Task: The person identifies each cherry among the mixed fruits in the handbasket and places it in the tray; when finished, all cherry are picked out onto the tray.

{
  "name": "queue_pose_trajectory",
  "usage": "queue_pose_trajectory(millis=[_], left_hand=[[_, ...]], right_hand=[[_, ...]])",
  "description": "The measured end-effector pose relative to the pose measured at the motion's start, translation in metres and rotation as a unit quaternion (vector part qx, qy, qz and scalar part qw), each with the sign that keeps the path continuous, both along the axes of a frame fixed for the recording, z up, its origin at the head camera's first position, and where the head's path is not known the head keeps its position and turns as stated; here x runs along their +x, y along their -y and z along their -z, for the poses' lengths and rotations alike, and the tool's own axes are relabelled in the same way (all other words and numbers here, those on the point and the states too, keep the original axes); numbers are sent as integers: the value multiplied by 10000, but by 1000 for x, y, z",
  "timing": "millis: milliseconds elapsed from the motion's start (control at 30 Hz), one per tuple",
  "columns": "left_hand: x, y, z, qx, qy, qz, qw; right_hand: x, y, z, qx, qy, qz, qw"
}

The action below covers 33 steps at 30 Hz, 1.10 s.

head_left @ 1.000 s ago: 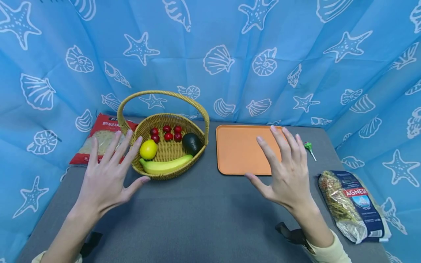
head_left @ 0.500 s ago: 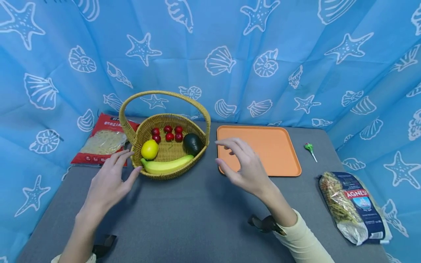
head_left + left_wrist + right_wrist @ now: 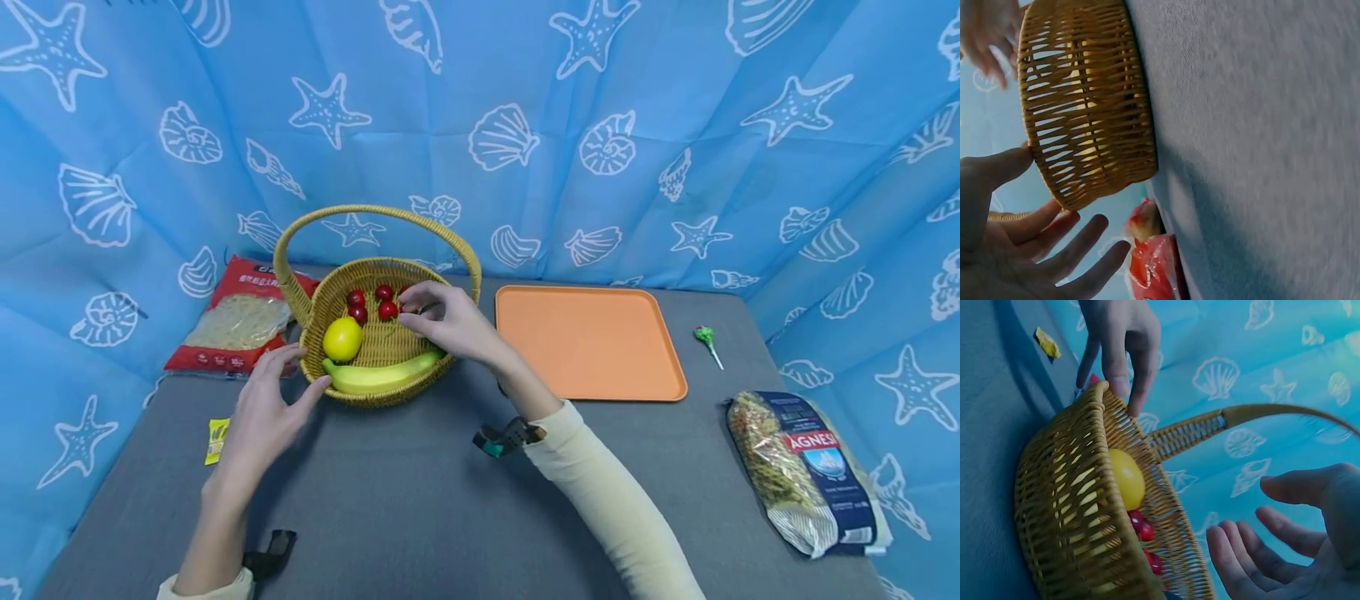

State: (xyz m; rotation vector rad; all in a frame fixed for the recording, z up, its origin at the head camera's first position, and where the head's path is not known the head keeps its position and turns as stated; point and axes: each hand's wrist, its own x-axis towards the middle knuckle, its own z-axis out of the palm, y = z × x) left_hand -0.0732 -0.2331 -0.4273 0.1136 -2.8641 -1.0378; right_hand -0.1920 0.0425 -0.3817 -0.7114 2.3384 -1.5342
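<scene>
I see a woven tan wicker basket with a tall looped handle (image 3: 378,333) sitting on the grey counter (image 3: 450,500), near the back and left of the middle. My left hand (image 3: 264,412) is at the basket's near left rim. Its fingers (image 3: 1079,247) are spread apart and straight, and the thumb tip touches the rim. It holds nothing.

My right hand (image 3: 450,321) reaches over the right side of the basket, under the handle. Its fingers (image 3: 1241,562) are loosely bent and apart, right by the small red cherries (image 3: 372,302). I cannot tell if they touch a cherry or pinch one.

Inside the basket I also see a round yellow lemon (image 3: 342,339) on the left and a long yellow banana (image 3: 378,377) lying along the near edge.

Just right of the basket lies a flat orange plastic tray (image 3: 592,342). Past the tray is a small green lollipop (image 3: 705,340). A bag of spiral pasta with a dark blue label (image 3: 806,471) lies at the right edge. A red bag of noodles (image 3: 236,321) leans behind the basket on the left, and a little yellow wrapper (image 3: 217,437) lies near my left hand.
</scene>
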Motion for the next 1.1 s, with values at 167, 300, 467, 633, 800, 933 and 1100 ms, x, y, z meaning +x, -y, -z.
queue_pose_trajectory(millis=[167,300,467,633,800,933,1100], left_hand=[[-2,1,1,219,157,-71,9996],[-2,2,2,275,237,-128,9993],[-1,2,3,315,240,-147,9991],[0,3,2,362,248,-122,9990],[0,3,2,347,233,-127,9990],[0,3,2,345,209,-108,9991],[0,3,3,362,249,-98,9990]], right_hand=[[-20,29,15,-20,872,48,9962],[-28,46,27,4,1298,119,9915],[-33,64,36,195,1523,544,9866],[-37,78,46,520,1395,730,9862],[-38,86,52,806,1302,604,9864],[-37,90,53,818,1388,641,9849],[-33,90,50,691,1285,911,9851]])
